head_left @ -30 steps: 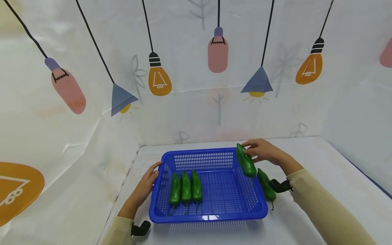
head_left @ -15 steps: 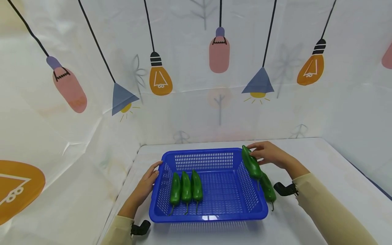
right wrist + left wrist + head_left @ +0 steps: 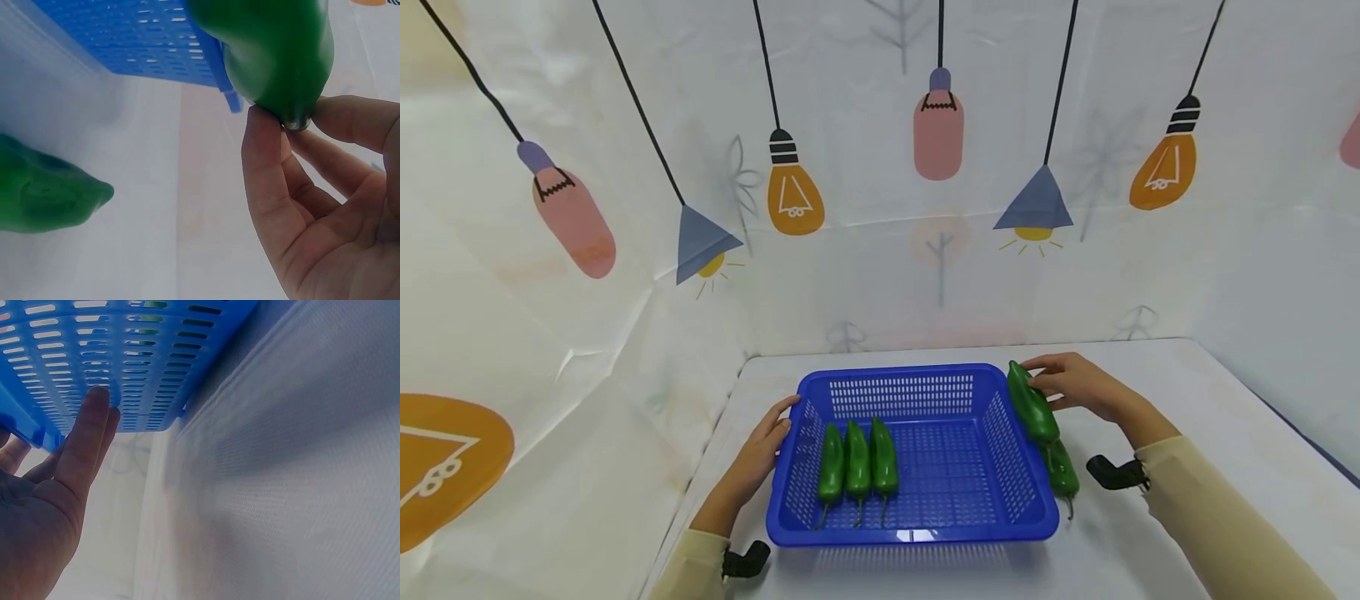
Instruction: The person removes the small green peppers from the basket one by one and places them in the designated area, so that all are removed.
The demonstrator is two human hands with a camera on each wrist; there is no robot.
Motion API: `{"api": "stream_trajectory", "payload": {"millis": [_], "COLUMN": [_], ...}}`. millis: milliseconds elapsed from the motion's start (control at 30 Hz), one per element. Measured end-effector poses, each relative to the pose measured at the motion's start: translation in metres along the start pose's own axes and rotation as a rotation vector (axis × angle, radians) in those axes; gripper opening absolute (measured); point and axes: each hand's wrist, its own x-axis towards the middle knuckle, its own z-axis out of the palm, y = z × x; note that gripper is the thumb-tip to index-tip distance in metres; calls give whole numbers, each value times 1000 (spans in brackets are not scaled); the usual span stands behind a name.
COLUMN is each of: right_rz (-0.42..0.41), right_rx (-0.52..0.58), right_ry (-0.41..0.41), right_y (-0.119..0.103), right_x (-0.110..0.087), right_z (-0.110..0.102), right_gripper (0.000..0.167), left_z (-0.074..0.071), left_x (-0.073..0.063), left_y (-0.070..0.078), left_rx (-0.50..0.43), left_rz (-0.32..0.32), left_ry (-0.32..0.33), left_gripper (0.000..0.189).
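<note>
My right hand (image 3: 1078,383) pinches a long green chili pepper (image 3: 1032,404) near its tapered tip, just outside the right rim of a blue perforated plastic basket (image 3: 917,533). In the right wrist view, thumb and fingers meet at the tip of that pepper (image 3: 284,53). A second green pepper (image 3: 1063,475) lies on the table to the right of the basket, partly hidden behind the held one. Three peppers (image 3: 857,462) lie side by side in the basket's left half. My left hand (image 3: 756,454) rests at the left rim, straight fingers (image 3: 92,428) against the outer wall.
A white cloth (image 3: 1150,500) covers the table. Behind and to the left hang white sheets (image 3: 865,283) printed with lamps and bulbs. Black straps (image 3: 1116,473) with wrist cameras sit on both wrists.
The right hand has carried its pepper rightward and slightly nearer, from above the basket's right side to outside the rim. The left hand and the three peppers in the basket stay put.
</note>
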Motion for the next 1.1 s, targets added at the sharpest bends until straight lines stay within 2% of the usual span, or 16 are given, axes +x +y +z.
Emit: {"api": "stream_trajectory", "payload": {"millis": [200,667,1100], "right_rz": [4,40,73], "right_rx": [-6,17,17], "right_ry": [2,9,20], "right_y": [9,26,44], "right_x": [-6,-14,-24], "right_z": [-4,-6,-10], "right_gripper": [51,52,50], "left_z": [0,0,0], "left_x": [1,0,-1], "left_y": [0,0,1], "left_rx": [3,-2,12], "left_rz": [7,-28,-21], "left_ry": [-22,14,13], "left_gripper": [45,44,44]}}
